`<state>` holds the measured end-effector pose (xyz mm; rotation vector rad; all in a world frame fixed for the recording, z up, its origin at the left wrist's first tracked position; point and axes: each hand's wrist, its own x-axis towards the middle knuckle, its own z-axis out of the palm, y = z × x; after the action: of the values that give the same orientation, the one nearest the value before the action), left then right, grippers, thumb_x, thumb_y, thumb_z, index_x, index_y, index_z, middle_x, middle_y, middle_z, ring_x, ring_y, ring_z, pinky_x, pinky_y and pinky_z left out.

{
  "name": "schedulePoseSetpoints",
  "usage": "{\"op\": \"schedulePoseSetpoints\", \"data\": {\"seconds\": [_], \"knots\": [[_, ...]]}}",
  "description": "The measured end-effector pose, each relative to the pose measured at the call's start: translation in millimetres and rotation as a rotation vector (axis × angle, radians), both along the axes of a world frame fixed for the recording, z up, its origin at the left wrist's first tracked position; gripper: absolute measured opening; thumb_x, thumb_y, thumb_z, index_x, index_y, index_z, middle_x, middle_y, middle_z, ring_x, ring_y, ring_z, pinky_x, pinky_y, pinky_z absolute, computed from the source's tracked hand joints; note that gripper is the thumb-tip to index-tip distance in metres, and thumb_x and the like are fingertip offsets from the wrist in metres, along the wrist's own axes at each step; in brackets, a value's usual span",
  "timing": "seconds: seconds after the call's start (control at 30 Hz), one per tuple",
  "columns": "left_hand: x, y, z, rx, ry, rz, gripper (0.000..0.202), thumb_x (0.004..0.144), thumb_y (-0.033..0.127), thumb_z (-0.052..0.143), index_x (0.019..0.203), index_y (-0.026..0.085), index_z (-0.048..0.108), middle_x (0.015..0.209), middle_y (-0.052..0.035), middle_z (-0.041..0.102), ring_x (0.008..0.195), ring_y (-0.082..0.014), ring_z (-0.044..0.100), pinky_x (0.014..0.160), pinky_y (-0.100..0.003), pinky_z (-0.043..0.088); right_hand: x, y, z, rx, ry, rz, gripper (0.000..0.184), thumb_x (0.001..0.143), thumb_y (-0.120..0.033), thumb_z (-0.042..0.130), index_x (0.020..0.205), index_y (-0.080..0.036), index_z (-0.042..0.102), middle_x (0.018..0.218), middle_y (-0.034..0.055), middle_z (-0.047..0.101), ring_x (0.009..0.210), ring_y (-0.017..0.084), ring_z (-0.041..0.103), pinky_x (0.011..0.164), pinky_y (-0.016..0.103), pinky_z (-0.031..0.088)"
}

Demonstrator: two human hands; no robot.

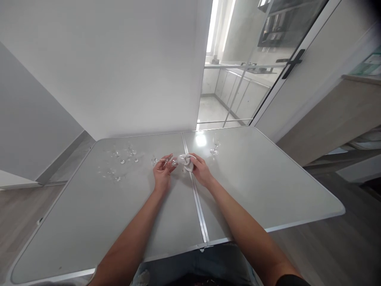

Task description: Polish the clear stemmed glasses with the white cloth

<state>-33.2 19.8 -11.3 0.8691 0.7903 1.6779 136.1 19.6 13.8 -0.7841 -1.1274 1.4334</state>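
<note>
Above the middle of the table, my left hand is closed round the stem of a clear wine glass. The glass lies sideways, its foot to the left and its bowl to the right. A crumpled white cloth is bunched in my right hand, right by the bowl's rim. Whether part of the cloth is inside the bowl I cannot tell. To the right, another stemmed glass stands upright on the table.
Several clear glasses are grouped on the left of the pale table; their outlines are faint. A metal seam divides the tabletop. Behind are a white wall and a glass door.
</note>
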Motion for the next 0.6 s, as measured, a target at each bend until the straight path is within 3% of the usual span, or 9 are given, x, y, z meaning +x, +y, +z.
{"op": "schedulePoseSetpoints", "data": {"seconds": [0.13,0.3,0.4,0.53,0.6], "knots": [[0.0,-0.3,0.5,-0.005,0.027,-0.029,0.044,0.069,0.040,0.087,0.104,0.020,0.071,0.128,-0.0145,0.067,0.105,-0.0293,0.071,0.086,-0.043,0.060,7.1,5.6,-3.5,0.206,-0.155,-0.112,0.024,0.076,-0.037,0.076,0.092,-0.021,0.072,0.105,0.0056,0.062,0.091,0.019,0.059,0.074,0.030,0.049],[2.0,-0.8,-3.5,-0.035,0.047,-0.059,0.045,0.068,0.039,0.087,0.105,0.019,0.072,0.124,-0.0133,0.070,0.101,-0.0266,0.071,0.081,-0.039,0.061,12.2,3.8,-2.2,0.401,-0.328,-0.318,0.018,0.070,-0.030,0.082,0.081,-0.023,0.069,0.099,0.0040,0.064,0.090,0.020,0.060,0.079,0.034,0.051],[0.7,0.2,-3.7,-0.044,0.050,-0.057,0.045,0.070,0.041,0.085,0.106,0.018,0.072,0.118,-0.0128,0.072,0.100,-0.0246,0.071,0.081,-0.036,0.060,12.4,2.0,0.3,0.482,-0.376,-0.261,0.008,0.078,-0.032,0.077,0.082,-0.025,0.074,0.104,0.0060,0.062,0.095,0.021,0.061,0.085,0.038,0.051],[-2.8,2.4,-0.7,-0.024,0.009,-0.019,0.041,0.072,0.043,0.084,0.105,0.020,0.072,0.117,-0.0105,0.071,0.103,-0.0228,0.069,0.086,-0.036,0.058,12.8,2.6,0.6,0.583,-0.450,-0.160,0.025,0.090,-0.032,0.064,0.113,-0.031,0.074,0.122,0.0087,0.060,0.113,0.024,0.057,0.098,0.044,0.048],[-4.1,3.1,-0.5,-0.017,0.005,-0.032,0.039,0.073,0.042,0.083,0.103,0.020,0.072,0.113,-0.0094,0.072,0.100,-0.0218,0.069,0.085,-0.035,0.058,13.7,3.2,-1.0,0.629,-0.512,-0.165,0.027,0.090,-0.031,0.064,0.115,-0.034,0.074,0.119,0.0076,0.064,0.111,0.025,0.057,0.098,0.046,0.047]]}}
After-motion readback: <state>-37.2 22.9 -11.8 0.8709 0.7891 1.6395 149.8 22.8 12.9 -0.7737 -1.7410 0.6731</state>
